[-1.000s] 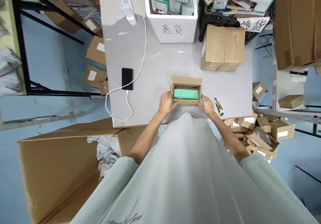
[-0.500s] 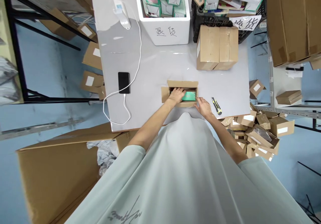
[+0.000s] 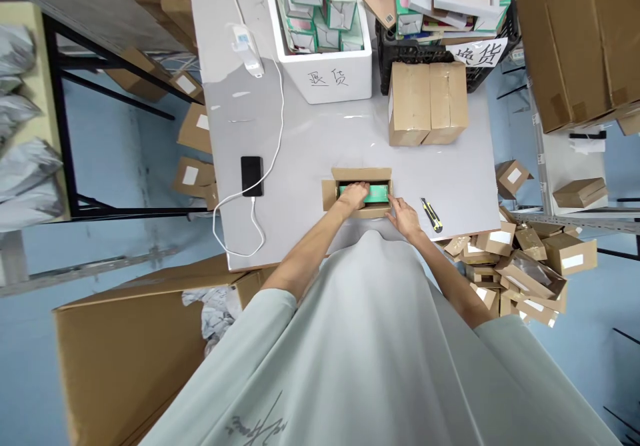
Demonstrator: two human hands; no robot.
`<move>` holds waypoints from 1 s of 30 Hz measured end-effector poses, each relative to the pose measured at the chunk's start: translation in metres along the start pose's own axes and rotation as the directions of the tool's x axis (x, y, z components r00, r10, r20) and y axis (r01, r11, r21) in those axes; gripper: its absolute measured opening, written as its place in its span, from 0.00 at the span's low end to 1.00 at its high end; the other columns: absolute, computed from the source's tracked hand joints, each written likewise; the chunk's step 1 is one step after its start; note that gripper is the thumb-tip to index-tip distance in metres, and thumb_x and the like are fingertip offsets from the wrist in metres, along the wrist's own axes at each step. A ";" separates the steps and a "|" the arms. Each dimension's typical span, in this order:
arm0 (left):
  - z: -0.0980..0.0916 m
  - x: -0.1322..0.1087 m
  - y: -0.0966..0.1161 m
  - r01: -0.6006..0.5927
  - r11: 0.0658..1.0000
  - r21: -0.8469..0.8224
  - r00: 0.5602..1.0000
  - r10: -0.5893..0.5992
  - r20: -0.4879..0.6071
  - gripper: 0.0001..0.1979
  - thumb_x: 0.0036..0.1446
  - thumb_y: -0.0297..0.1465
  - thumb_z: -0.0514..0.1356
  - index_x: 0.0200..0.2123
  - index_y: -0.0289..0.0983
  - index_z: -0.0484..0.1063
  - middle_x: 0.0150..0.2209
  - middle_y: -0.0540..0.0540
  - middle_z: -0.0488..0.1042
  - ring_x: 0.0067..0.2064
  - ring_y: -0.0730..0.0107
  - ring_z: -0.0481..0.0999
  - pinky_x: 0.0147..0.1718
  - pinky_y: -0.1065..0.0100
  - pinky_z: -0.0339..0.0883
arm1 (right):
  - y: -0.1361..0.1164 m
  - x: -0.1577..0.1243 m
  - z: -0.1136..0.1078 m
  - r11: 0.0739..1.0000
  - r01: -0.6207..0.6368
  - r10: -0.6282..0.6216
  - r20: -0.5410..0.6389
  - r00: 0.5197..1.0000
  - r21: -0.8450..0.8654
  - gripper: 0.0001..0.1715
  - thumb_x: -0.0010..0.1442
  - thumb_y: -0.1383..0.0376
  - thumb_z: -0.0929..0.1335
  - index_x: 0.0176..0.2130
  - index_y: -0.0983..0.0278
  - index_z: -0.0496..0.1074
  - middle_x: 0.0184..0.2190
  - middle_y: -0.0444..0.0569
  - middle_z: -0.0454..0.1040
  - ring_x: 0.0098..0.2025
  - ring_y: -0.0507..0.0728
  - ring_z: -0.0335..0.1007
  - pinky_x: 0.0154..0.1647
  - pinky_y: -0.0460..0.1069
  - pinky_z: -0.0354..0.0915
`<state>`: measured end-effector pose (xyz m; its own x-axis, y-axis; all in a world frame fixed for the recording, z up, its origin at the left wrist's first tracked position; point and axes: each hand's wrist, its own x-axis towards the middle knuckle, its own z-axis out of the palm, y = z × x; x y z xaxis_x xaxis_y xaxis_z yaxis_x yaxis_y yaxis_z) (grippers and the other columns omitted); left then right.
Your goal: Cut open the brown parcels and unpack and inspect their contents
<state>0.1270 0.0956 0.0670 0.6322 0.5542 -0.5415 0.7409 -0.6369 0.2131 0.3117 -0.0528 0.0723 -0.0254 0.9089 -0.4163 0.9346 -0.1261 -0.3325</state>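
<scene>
A small open cardboard box [image 3: 361,175] lies near the front of the grey table [image 3: 310,139], flaps spread. A green packet [image 3: 377,193] lies inside it. My left hand [image 3: 353,196] reaches into the box and rests curled on the green packet's left part. My right hand [image 3: 403,217] is at the box's front right corner, fingers against the cardboard. A yellow-and-black utility knife [image 3: 431,214] lies just right of that hand.
A black phone [image 3: 251,175] on a white cable lies at the table's left. A white bin [image 3: 327,46] of green boxes, a black crate and two taped cartons [image 3: 427,103] stand at the back. Small cartons are piled on the floor at right [image 3: 520,266]; a big open carton [image 3: 135,346] at left.
My left hand moved from the box's outer left side into the box, onto the green packet. The left side flap has folded outward. My right hand stayed at the front right corner.
</scene>
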 end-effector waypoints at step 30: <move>0.003 -0.126 -0.010 -0.138 0.349 -0.927 0.697 -0.631 -0.341 0.40 0.46 0.37 0.79 0.63 0.41 0.75 0.60 0.38 0.84 0.63 0.44 0.85 0.67 0.45 0.77 | -0.030 0.051 -0.036 0.985 -0.156 0.159 -0.043 0.986 0.073 0.23 0.78 0.66 0.62 0.63 0.68 0.78 0.60 0.66 0.82 0.56 0.69 0.83 0.60 0.58 0.75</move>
<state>0.0393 0.0305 0.1311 0.0509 0.9707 -0.2348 0.3815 0.1984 0.9028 0.2955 0.0122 0.0917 0.1390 0.8936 -0.4267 0.8986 -0.2949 -0.3249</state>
